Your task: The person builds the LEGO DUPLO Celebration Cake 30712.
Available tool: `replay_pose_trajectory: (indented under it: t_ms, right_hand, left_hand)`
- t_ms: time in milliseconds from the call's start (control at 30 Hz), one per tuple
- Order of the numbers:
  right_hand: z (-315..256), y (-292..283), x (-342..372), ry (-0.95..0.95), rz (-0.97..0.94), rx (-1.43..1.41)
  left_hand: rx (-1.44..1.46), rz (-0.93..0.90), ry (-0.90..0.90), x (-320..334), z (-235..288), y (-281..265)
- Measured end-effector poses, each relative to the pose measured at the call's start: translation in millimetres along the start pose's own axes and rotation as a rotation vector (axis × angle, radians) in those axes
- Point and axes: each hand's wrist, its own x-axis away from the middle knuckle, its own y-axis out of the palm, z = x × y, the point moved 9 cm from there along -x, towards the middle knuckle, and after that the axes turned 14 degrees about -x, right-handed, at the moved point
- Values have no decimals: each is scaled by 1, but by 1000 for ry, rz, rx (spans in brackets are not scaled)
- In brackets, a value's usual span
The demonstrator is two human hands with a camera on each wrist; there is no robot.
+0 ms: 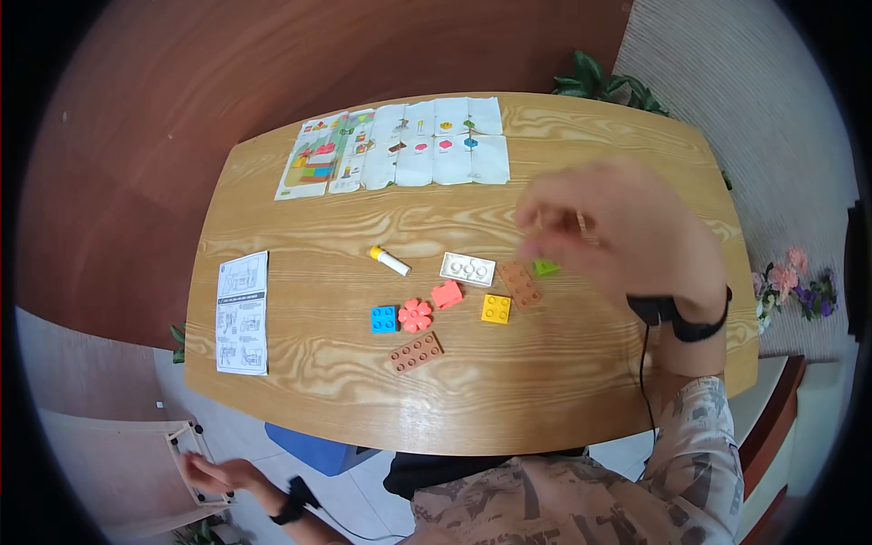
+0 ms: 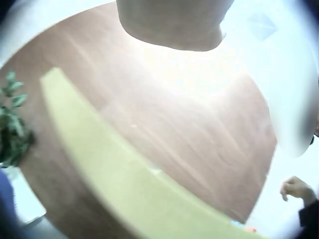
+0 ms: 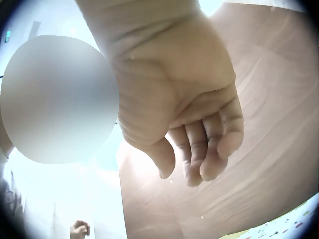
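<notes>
My right hand (image 1: 609,218) is raised over the right part of the table, blurred, its fingers loosely bent. In the right wrist view the same hand (image 3: 184,104) shows its palm and holds nothing. Below it in the head view lie a lime green piece (image 1: 547,267), partly hidden, and a brown brick (image 1: 520,285). My left hand (image 1: 218,474) hangs off the table's front left side, empty, with relaxed fingers. Nearby on the table are a yellow brick (image 1: 496,309), a white brick (image 1: 468,269), a coral brick (image 1: 447,293) and a coral flower piece (image 1: 415,315).
A blue brick (image 1: 383,319), another brown brick (image 1: 417,352) and a white-and-yellow stick piece (image 1: 391,262) lie at mid-table. An unfolded picture sheet (image 1: 418,182) is at the back, a printed leaflet (image 1: 242,313) at left. A blue stool (image 1: 313,447) stands below the front edge.
</notes>
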Motion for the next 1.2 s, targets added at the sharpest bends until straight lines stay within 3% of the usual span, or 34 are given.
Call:
replay_pose_trajectory:
  t_ms: [33, 67, 100, 133, 167, 200, 233, 267, 300, 333, 400, 467, 567, 600, 933, 1200]
  right_hand:
    - [4, -5, -7, -9, 32, -6]
    - [8, -10, -14, -17, 64, -10]
    - [11, -15, -20, -9, 98, 21]
    - [14, -19, -27, 0, 131, 54]
    - [19, -23, -35, 11, 162, 87]
    - [27, -27, -45, 14, 193, 165]
    - [41, -29, -56, 20, 218, 239]
    - [61, -29, -68, 24, 237, 286]
    - [83, -32, -80, 29, 257, 335]
    - [107, -35, -90, 112, 249, 403]
    - [150, -40, -98, 314, 225, 484]
    - [182, -44, -94, 548, 199, 509]
    - [202, -41, -86, 648, 186, 530]
    - [206, -38, -87, 655, 179, 510]
    - [222, 5, -111, 614, 61, 423]
    - [236, 10, -112, 618, 85, 411]
  left_hand:
    - [105, -19, 77, -19, 33, 25]
    - [280, -63, 266, -26, 89, 57]
    - [418, -236, 499, -31, 141, 93]
    - [451, -413, 462, -26, 172, 131]
    - [452, -526, 459, -8, 241, 167]
    - [385, -709, 729, 12, 291, 208]
    - [338, -885, 830, 40, 350, 242]
    - [394, -1006, 1066, 67, 402, 270]
    - [384, -1095, 1123, 93, 422, 309]
    - [299, -1196, 1058, 102, 420, 311]
    - [3, -1289, 1185, 160, 432, 414]
    - [-145, -1306, 1083, 181, 433, 442]
    - [-12, -1291, 908, 213, 435, 454]
    - [-47, -1288, 981, 228, 435, 458]
    - [-94, -1579, 1053, 295, 458, 458]
    - [-149, -1578, 1038, 301, 456, 459]
